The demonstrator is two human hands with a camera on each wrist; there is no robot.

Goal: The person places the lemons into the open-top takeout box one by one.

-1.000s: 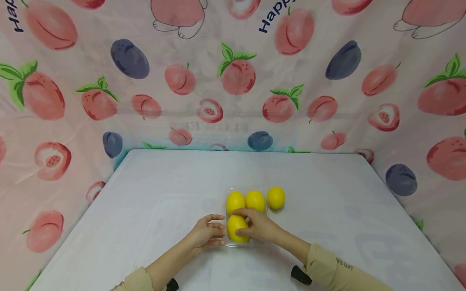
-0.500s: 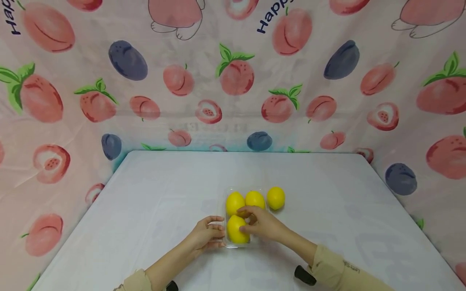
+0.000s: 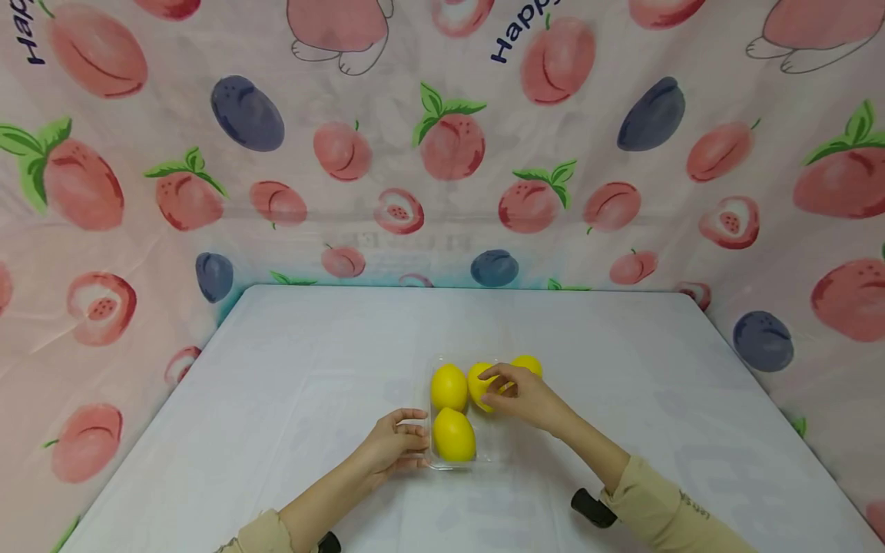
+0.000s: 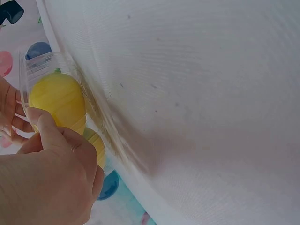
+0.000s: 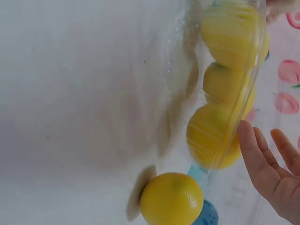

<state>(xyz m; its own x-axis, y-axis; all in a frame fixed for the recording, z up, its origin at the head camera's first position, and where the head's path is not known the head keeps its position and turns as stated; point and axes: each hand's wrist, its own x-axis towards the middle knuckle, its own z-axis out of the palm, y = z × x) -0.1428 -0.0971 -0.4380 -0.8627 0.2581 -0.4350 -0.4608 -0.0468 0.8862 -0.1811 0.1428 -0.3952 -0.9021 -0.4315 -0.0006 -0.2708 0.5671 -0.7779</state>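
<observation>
A clear plastic box (image 3: pixel 484 445) stands on the white table with three yellow lemons in it: one at the front left (image 3: pixel 454 435), one at the back left (image 3: pixel 449 387) and one at the back right (image 3: pixel 478 382). My left hand (image 3: pixel 396 442) holds the box by its left side; in the left wrist view its fingers (image 4: pixel 44 124) lie at the rim. My right hand (image 3: pixel 525 395), holding nothing, hovers over the box's right side with fingers loosely bent. It partly hides the back right lemon and a loose lemon (image 5: pixel 171 199), which rests on the table just outside the box.
The white table (image 3: pixel 311 346) reaches back to a pink cloth (image 3: pixel 387 169) printed with fruit, which hangs behind it and at both sides. Dark wrist devices sit under both forearms, the right one (image 3: pixel 592 508) near the sleeve.
My right hand has let go of the front left lemon and moved right and back, toward the loose lemon. The left hand has stayed at the box.
</observation>
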